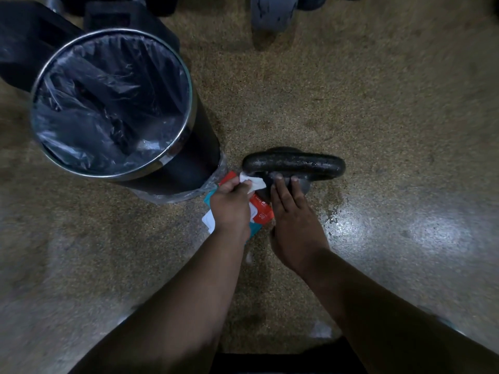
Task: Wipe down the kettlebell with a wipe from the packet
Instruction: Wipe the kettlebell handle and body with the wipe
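A black kettlebell (294, 164) stands on the speckled floor, its wet handle running left to right. My left hand (231, 205) grips a white wipe (253, 182) and presses it against the left side of the kettlebell, just under the handle. My right hand (293, 211) rests flat on the near side of the kettlebell body, fingers spread, holding nothing. An orange, teal and white wipe packet (260, 211) lies on the floor beneath my hands, largely covered by them.
A round metal-rimmed bin (186, 130) with a dark plastic liner stands just left of the kettlebell. Dark gym equipment (272, 14) sits at the far edge. A wet, shiny patch of floor (378, 228) spreads to the right.
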A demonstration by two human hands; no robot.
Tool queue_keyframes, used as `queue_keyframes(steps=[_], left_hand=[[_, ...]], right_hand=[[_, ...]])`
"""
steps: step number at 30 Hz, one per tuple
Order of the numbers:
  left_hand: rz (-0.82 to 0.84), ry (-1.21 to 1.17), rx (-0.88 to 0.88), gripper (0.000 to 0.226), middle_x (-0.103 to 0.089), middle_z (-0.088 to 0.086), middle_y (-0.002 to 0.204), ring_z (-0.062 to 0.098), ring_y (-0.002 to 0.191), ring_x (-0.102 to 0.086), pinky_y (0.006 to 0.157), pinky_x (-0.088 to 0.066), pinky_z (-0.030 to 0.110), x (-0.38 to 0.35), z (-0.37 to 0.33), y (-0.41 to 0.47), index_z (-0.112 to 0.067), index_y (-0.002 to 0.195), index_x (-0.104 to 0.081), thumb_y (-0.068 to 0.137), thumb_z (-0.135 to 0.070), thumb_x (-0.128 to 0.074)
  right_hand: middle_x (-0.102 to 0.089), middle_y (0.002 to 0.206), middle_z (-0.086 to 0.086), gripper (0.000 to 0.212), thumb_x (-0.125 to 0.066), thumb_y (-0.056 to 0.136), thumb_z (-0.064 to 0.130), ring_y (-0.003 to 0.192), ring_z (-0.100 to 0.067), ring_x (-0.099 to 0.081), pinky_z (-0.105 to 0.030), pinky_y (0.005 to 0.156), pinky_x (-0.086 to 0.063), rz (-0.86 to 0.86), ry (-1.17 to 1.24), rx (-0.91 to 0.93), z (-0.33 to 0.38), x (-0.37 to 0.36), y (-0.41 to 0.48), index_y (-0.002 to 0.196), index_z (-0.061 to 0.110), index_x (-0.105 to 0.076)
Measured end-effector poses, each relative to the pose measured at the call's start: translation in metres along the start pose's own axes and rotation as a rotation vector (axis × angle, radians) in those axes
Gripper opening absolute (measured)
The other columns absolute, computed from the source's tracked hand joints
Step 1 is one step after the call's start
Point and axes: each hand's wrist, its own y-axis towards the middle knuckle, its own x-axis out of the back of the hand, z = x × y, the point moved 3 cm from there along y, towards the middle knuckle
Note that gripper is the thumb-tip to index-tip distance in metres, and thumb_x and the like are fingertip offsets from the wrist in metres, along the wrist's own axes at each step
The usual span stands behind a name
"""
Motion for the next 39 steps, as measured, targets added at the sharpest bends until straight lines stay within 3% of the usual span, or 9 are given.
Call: queue_keyframes(steps=[5, 11, 14, 19, 26, 28, 30, 35, 39], left_hand=[[-0.017, 0.015, 0.021, 0.022, -0.076, 0.013, 0.101, 0.028, 0.098, -0.073, 0.093, -0.058, 0.045, -0.002, -0.001, 0.006, -0.007, 0.112, -0.072, 0.090, -0.008, -0.069], [-0.032, -0.032, 0.011, 0.012, -0.074, 0.011, 0.098, 0.020, 0.090, -0.072, 0.088, -0.058, 0.031, -0.003, 0.000, 0.000, -0.010, 0.099, -0.071, 0.091, -0.001, -0.068], [-0.062, -0.032, -0.055, 0.015, -0.077, 0.009, 0.094, 0.023, 0.093, -0.073, 0.086, -0.059, 0.033, 0.002, -0.004, 0.003, -0.010, 0.104, -0.074, 0.091, -0.004, -0.069], [-0.065, 0.006, 0.031, 0.026, -0.073, 0.015, 0.108, 0.026, 0.101, -0.072, 0.093, -0.058, 0.038, -0.005, -0.006, 0.005, -0.002, 0.117, -0.069, 0.091, -0.002, -0.068], [-0.073, -0.001, 0.006, 0.019, -0.074, 0.008, 0.098, 0.019, 0.093, -0.072, 0.086, -0.059, 0.028, -0.001, -0.007, 0.005, -0.007, 0.111, -0.071, 0.093, -0.004, -0.066], [-0.027, 0.075, 0.009, 0.009, -0.073, 0.004, 0.088, 0.020, 0.090, -0.071, 0.083, -0.058, 0.028, -0.005, -0.009, 0.009, -0.010, 0.098, -0.072, 0.093, -0.005, -0.066], [-0.002, 0.125, 0.019, 0.017, -0.071, 0.001, 0.081, 0.019, 0.085, -0.070, 0.082, -0.058, 0.029, -0.006, -0.010, 0.009, -0.017, 0.083, -0.071, 0.092, -0.004, -0.067], [-0.023, -0.014, -0.001, 0.020, -0.075, 0.012, 0.100, 0.022, 0.094, -0.073, 0.083, -0.060, 0.028, 0.003, -0.005, 0.007, -0.003, 0.111, -0.071, 0.091, -0.001, -0.069], [-0.032, 0.023, -0.002, 0.023, -0.074, 0.016, 0.107, 0.026, 0.100, -0.072, 0.088, -0.059, 0.030, -0.002, -0.003, 0.012, -0.002, 0.115, -0.070, 0.092, -0.003, -0.068]], right_hand=[[0.013, 0.163, -0.012, 0.086, -0.049, 0.089, 0.032, 0.150, -0.036, 0.009, -0.047, 0.120, -0.021, 0.010, -0.020, -0.002, 0.001, 0.000, 0.000, 0.155, 0.002, -0.003], [0.009, 0.164, -0.013, 0.085, -0.049, 0.087, 0.030, 0.150, -0.037, 0.005, -0.047, 0.119, -0.023, 0.006, -0.017, -0.013, 0.001, 0.000, 0.001, 0.155, 0.001, -0.008], [0.011, 0.164, -0.013, 0.086, -0.049, 0.086, 0.030, 0.150, -0.037, 0.006, -0.048, 0.119, -0.023, 0.005, -0.019, -0.009, 0.001, -0.002, 0.001, 0.155, 0.001, -0.006], [0.008, 0.164, -0.012, 0.085, -0.047, 0.086, 0.030, 0.150, -0.037, 0.005, -0.049, 0.118, -0.025, -0.003, -0.004, -0.018, 0.002, -0.002, 0.001, 0.155, 0.002, -0.006], [0.010, 0.164, -0.013, 0.080, -0.035, 0.088, 0.031, 0.150, -0.037, 0.007, -0.048, 0.119, -0.022, 0.005, -0.019, -0.011, 0.002, -0.001, 0.002, 0.155, 0.002, -0.004], [0.012, 0.164, -0.011, 0.080, -0.042, 0.091, 0.030, 0.150, -0.035, 0.010, -0.047, 0.121, -0.019, 0.004, -0.005, -0.012, 0.002, 0.000, 0.000, 0.155, 0.004, 0.000], [0.013, 0.164, -0.009, 0.082, -0.045, 0.092, 0.029, 0.150, -0.033, 0.012, -0.046, 0.121, -0.018, -0.003, 0.012, -0.014, 0.003, 0.002, -0.001, 0.155, 0.006, 0.002], [0.012, 0.164, -0.012, 0.089, -0.052, 0.088, 0.031, 0.150, -0.036, 0.010, -0.048, 0.120, -0.022, 0.010, -0.015, -0.012, 0.002, -0.001, -0.001, 0.155, 0.003, -0.001], [0.013, 0.163, -0.011, 0.086, -0.049, 0.090, 0.031, 0.149, -0.035, 0.014, -0.047, 0.121, -0.018, 0.005, -0.021, -0.005, 0.001, -0.003, -0.001, 0.155, 0.004, 0.002]])
